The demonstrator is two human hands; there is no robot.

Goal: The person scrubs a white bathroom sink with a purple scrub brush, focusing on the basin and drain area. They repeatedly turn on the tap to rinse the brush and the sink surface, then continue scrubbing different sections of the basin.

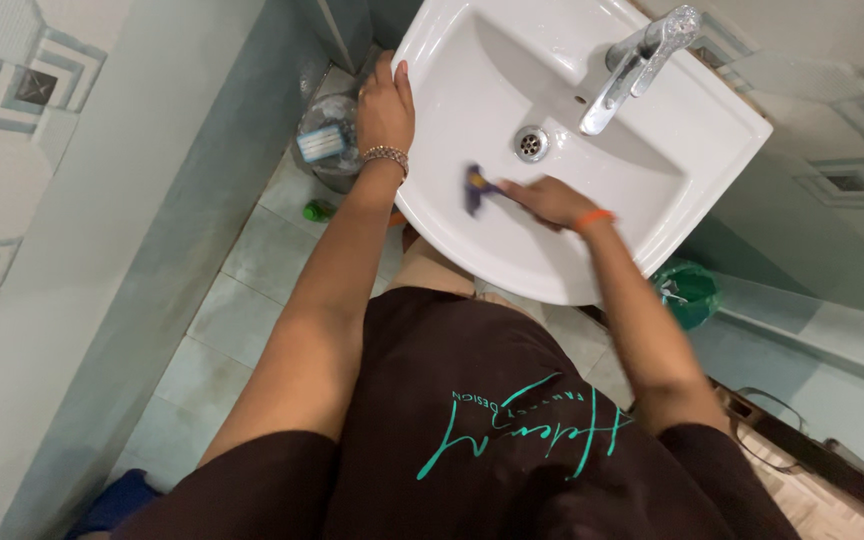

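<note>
1. Right hand (pixel 549 200) is seen inside the white wash basin (pixel 472 90), fingers closed around a small purple scrubbing tool (pixel 474 188). The tool is motion-blurred, so it is possibly a brush or a sponge; the exact kind cannot be told.
2. The purple tool is pressed against the basin's inner wall, just to the near-left of the drain (pixel 531 143), close to it but not on it.
3. An orange band (pixel 592 218) is worn on the right wrist.
4. Left hand (pixel 384 105) is laid flat on the basin's left rim, palm down, fingers curled over the edge. Nothing is held in it; the rim is only gripped for support.
5. A beaded metal bracelet (pixel 386 155) is worn on the left wrist.
6. A chrome tap (pixel 642 62) is mounted at the basin's far side, spout angled toward the drain. No water stream is visible.
7. Below the basin, left side: a clear container with a blue-and-white label (pixel 326 140) is seen on the tiled floor (pixel 222 330), partly hidden by the left forearm. A small green object (pixel 318 210) is lying near it.
8. Below the basin, right side: a green plastic bag (pixel 690 290) is seen against the wall.
9. A dark brown top with teal lettering (pixel 482 400) is worn by the person.
</note>
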